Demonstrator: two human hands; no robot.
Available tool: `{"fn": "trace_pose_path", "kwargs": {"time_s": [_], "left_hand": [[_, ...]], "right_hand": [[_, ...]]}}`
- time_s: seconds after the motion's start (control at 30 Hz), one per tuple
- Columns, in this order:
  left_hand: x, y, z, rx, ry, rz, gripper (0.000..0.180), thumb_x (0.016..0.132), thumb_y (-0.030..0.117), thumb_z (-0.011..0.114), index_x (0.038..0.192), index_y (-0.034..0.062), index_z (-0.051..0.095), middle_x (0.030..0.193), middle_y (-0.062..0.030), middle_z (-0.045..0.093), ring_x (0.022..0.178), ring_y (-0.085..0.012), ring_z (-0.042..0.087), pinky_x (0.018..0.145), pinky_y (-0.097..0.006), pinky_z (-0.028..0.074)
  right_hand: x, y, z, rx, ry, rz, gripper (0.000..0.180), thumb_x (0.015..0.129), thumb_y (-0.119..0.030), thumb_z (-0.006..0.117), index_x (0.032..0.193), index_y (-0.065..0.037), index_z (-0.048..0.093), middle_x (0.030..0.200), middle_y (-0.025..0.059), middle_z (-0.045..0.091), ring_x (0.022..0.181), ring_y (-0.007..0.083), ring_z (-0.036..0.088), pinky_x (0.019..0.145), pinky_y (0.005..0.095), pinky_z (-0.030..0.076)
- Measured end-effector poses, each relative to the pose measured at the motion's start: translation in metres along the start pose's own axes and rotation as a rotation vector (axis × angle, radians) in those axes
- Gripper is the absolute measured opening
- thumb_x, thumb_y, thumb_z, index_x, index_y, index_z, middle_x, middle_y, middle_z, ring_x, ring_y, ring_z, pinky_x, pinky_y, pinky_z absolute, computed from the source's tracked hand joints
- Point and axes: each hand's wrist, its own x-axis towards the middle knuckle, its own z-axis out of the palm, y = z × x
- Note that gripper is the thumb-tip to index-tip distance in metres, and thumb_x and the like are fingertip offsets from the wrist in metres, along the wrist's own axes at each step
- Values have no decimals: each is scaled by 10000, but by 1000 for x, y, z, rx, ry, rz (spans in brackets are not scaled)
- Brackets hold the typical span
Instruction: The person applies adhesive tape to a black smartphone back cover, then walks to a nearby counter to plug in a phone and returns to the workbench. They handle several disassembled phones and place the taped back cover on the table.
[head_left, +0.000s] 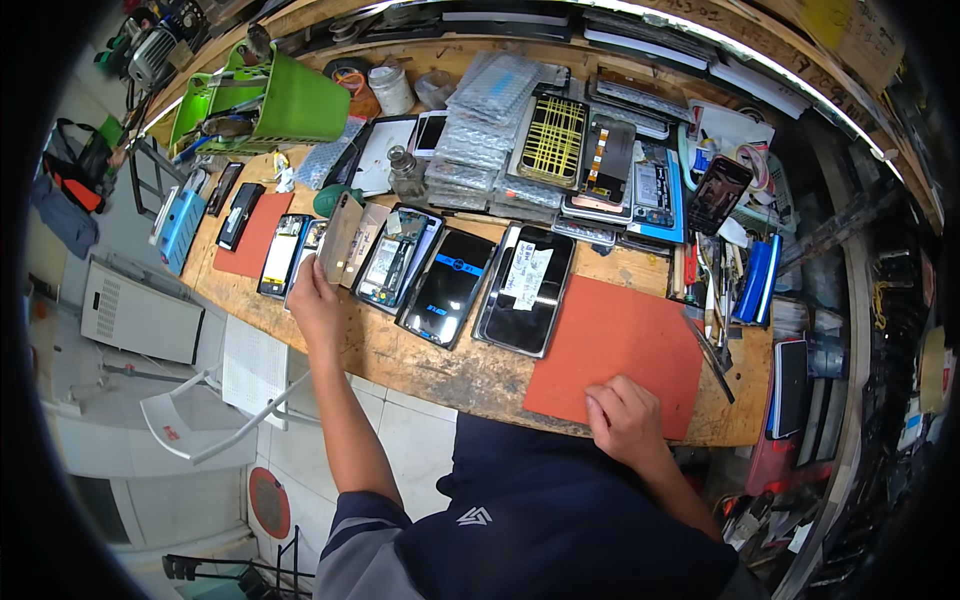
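Note:
My left hand point(318, 300) reaches to the row of phones and pinches the lower end of a thin, tan-grey phone back cover point(342, 238), tilted up off the bench. Right beside it, an opened phone point(390, 262) shows its inner board and battery. Farther right lie a black phone point(447, 290) with a blue band and a larger black phone point(525, 290) with a handwritten white label. My right hand point(628, 418) rests, fingers curled in, on the near edge of the red mat point(620, 335); nothing shows in it.
Bubble-wrapped packets point(480, 120) and phone parts are stacked at the back. A green basket point(300, 100) stands far left, near a glass bottle point(405, 172). At the right, a phone point(720, 192) leans upright behind hand tools point(708, 285). A dark thin tool point(710, 355) crosses the mat's right edge.

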Motion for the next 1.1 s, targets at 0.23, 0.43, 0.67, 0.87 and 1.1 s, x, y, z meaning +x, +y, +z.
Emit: {"fn": "trace_pose_path", "kwargs": {"time_s": [0.23, 0.43, 0.67, 0.87, 1.1], "left_hand": [[-7, 15, 17, 106, 64, 124, 256, 1122, 166, 608, 1237, -18, 743, 1089, -234, 784, 941, -423, 767, 809, -473, 605], [-19, 19, 19, 82, 42, 174, 232, 1089, 138, 650, 1234, -24, 732, 1105, -217, 780, 968, -407, 760, 816, -461, 604], [-25, 25, 18, 58, -2, 156, 214, 1059, 114, 690, 1222, -17, 732, 1126, -207, 761, 987, -398, 734, 864, -459, 588], [-30, 29, 20, 88, -59, 143, 254, 1020, 148, 746, 1217, -13, 740, 1217, -210, 752, 1136, -412, 697, 987, -483, 554], [-32, 27, 21, 97, -76, 162, 261, 1008, 139, 745, 1225, -6, 744, 1270, -217, 738, 1156, -402, 695, 1008, -472, 561]], "right_hand": [[4, 2, 2, -7, 10, -4, 152, 876, -32, 772, 1008, -64, 705, 869, 75, 614, 735, 275, 672, 636, 398, 547], [4, 2, 3, -10, 12, -1, 158, 869, -27, 769, 1009, -66, 705, 867, 73, 616, 733, 270, 673, 633, 395, 548], [4, 3, 3, -2, 13, -5, 156, 870, -26, 767, 1009, -64, 707, 873, 74, 623, 735, 268, 674, 638, 392, 550], [4, 3, 3, -5, 17, -7, 151, 874, -28, 767, 1008, -60, 705, 871, 76, 617, 738, 271, 674, 639, 392, 550], [4, 2, 2, 4, 5, 7, 152, 873, -31, 770, 1006, -65, 707, 866, 76, 609, 738, 275, 674, 639, 394, 550]]}}
